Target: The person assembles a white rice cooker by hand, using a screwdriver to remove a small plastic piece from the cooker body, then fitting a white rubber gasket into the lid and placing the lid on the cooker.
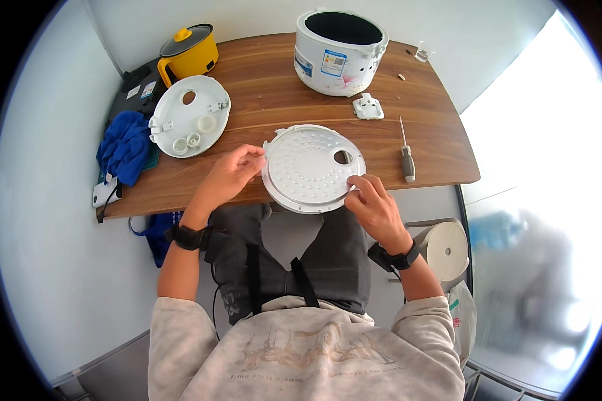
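You hold the perforated inner lid plate [312,167] at the near edge of the wooden table [441,144], its near rim hanging over your lap. Your left hand [231,175] pinches the plate's left rim with closed fingertips; your right hand [374,207] grips the near right rim beside the round hole. The plate looks light, thin and stiff, probably smooth enough to slip, so keep hold of opposite rim edges, not the dimpled middle. The white outer lid shell [189,115] lies far left, the rice cooker body [339,50] stands beyond, and a screwdriver [406,155] rests to the right.
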